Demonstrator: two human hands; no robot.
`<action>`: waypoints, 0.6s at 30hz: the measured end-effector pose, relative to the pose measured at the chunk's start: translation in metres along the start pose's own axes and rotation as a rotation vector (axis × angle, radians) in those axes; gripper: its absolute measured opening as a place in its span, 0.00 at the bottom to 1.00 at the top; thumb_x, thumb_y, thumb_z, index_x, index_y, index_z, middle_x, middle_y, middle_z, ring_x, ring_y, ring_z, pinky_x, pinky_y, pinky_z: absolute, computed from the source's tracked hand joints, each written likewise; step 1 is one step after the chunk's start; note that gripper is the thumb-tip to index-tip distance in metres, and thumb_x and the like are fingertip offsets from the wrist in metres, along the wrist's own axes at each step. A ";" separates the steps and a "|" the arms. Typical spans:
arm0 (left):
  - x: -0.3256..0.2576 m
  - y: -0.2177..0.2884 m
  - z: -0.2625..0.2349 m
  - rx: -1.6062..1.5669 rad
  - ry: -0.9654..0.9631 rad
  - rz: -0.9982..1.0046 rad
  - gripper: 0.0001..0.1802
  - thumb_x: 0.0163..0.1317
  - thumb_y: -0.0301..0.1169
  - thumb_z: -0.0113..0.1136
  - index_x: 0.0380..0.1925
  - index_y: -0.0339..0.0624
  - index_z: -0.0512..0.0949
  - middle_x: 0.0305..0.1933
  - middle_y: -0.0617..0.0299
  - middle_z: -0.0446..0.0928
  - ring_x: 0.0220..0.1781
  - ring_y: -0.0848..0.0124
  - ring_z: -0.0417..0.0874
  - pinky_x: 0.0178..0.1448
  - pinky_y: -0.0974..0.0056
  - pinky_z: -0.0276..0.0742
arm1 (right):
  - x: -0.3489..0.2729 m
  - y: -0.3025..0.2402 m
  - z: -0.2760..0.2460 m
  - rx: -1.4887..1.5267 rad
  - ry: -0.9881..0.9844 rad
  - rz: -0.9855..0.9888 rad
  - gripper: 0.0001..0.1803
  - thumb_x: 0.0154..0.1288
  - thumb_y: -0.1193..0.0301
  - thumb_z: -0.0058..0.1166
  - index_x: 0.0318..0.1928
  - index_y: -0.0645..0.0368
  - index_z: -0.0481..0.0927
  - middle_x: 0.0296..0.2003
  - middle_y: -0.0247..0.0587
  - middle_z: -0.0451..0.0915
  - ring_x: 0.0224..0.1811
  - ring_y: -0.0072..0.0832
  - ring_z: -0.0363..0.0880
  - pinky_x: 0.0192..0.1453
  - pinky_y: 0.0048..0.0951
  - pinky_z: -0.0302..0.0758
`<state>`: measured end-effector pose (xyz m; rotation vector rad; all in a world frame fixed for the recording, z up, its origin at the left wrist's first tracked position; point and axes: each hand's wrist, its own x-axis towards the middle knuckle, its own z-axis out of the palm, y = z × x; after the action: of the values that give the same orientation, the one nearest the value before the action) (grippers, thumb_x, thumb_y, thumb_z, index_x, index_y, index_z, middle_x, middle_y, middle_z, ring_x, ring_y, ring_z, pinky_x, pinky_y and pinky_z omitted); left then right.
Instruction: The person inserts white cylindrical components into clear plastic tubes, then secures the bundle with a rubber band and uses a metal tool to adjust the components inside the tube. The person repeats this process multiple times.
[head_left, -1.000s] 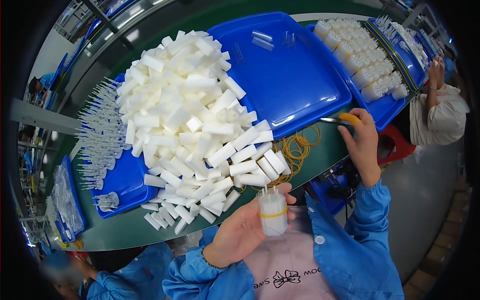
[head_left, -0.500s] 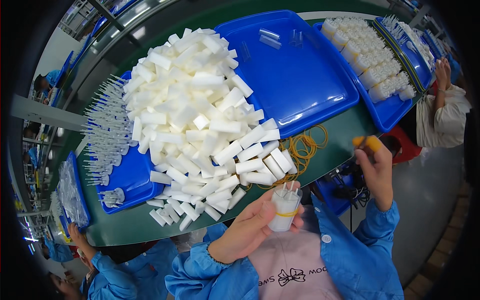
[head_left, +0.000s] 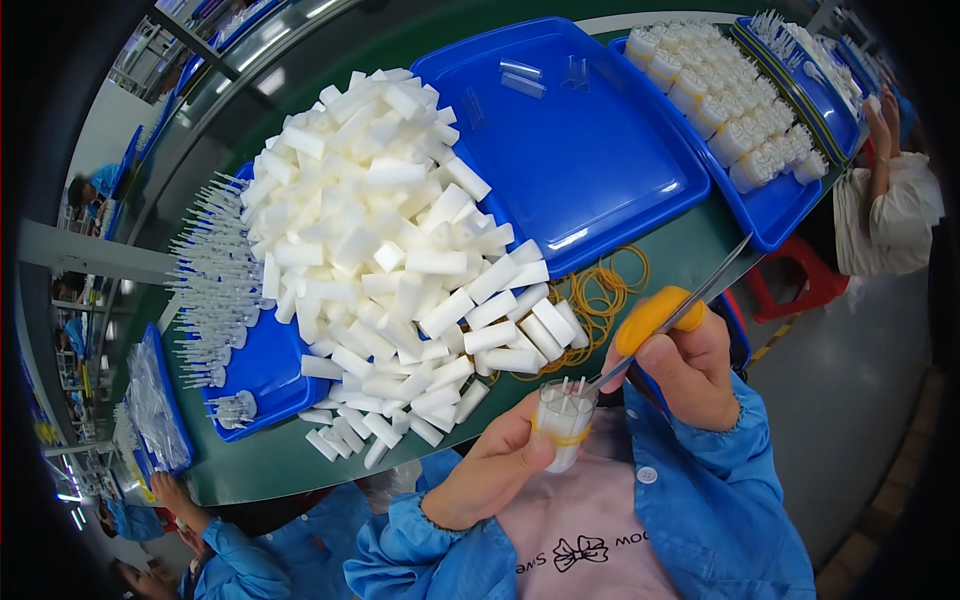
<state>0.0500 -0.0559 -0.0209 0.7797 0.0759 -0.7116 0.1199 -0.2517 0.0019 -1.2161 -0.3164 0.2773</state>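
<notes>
My left hand point(head_left: 497, 463) is closed round a short clear cup-like bundle point(head_left: 566, 425) with white material inside. A yellow rubber band circles it, and several thin white stems poke from its top. My right hand point(head_left: 690, 372) grips slim metal tweezers point(head_left: 715, 275), tilted with the lower tip at the bundle's rim among the stems. Orange covers point(head_left: 650, 318) sit on fingers of that hand. A large heap of white foam cylinders point(head_left: 390, 240) lies on the green table just beyond my left hand. Loose yellow rubber bands point(head_left: 607, 290) lie beside the heap.
A big blue tray point(head_left: 600, 190) holds a few clear tubes. Right of it, another blue tray point(head_left: 770, 230) carries rows of banded white bundles. Left, thin-stemmed white pieces point(head_left: 210, 270) stand in a blue tray. Other people sit at both sides; a red stool point(head_left: 800, 280) stands right.
My right hand has come left and down to the bundle, and the tweezers now show clearly with their tip at its rim. The left hand keeps hold of the bundle, slightly shifted.
</notes>
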 end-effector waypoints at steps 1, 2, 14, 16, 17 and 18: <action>0.000 0.001 0.002 0.058 0.044 0.014 0.40 0.59 0.54 0.55 0.60 0.36 0.59 0.49 0.56 0.70 0.46 0.68 0.73 0.49 0.63 0.71 | -0.001 0.003 0.000 0.022 0.008 0.012 0.10 0.68 0.72 0.46 0.41 0.68 0.73 0.34 0.44 0.78 0.30 0.22 0.78 0.35 0.22 0.76; 0.000 0.001 0.001 0.040 0.038 0.027 0.37 0.61 0.52 0.53 0.61 0.36 0.59 0.51 0.56 0.70 0.47 0.68 0.73 0.51 0.63 0.70 | 0.000 0.003 0.000 0.031 0.008 0.029 0.10 0.69 0.71 0.46 0.41 0.68 0.73 0.33 0.43 0.78 0.30 0.22 0.78 0.35 0.21 0.76; 0.009 -0.004 -0.008 -0.292 -0.071 -0.044 0.32 0.67 0.49 0.43 0.62 0.38 0.56 0.50 0.53 0.70 0.47 0.63 0.75 0.48 0.58 0.73 | -0.001 0.011 -0.013 0.018 0.013 0.072 0.11 0.69 0.70 0.46 0.43 0.67 0.71 0.34 0.41 0.77 0.30 0.20 0.77 0.34 0.19 0.75; 0.010 -0.004 -0.007 -0.252 -0.059 -0.054 0.31 0.68 0.49 0.41 0.61 0.38 0.58 0.49 0.54 0.70 0.46 0.64 0.75 0.47 0.59 0.73 | -0.002 0.012 -0.014 0.014 0.027 0.098 0.10 0.69 0.71 0.46 0.43 0.67 0.71 0.34 0.41 0.77 0.30 0.20 0.77 0.34 0.19 0.75; 0.010 -0.005 -0.008 -0.276 -0.050 -0.084 0.30 0.68 0.49 0.40 0.61 0.37 0.58 0.48 0.54 0.71 0.45 0.64 0.75 0.47 0.59 0.73 | -0.002 0.012 -0.014 0.024 0.025 0.094 0.10 0.69 0.71 0.46 0.43 0.67 0.71 0.34 0.41 0.77 0.30 0.20 0.77 0.34 0.19 0.75; 0.011 -0.005 -0.010 -0.298 -0.039 -0.111 0.29 0.68 0.48 0.39 0.60 0.37 0.59 0.47 0.54 0.71 0.45 0.65 0.75 0.46 0.60 0.73 | -0.002 0.012 -0.014 0.034 0.021 0.088 0.10 0.69 0.71 0.46 0.43 0.67 0.71 0.33 0.41 0.77 0.30 0.20 0.77 0.34 0.20 0.76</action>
<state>0.0571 -0.0578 -0.0350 0.4789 0.1863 -0.7995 0.1230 -0.2603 -0.0140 -1.2004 -0.2393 0.3444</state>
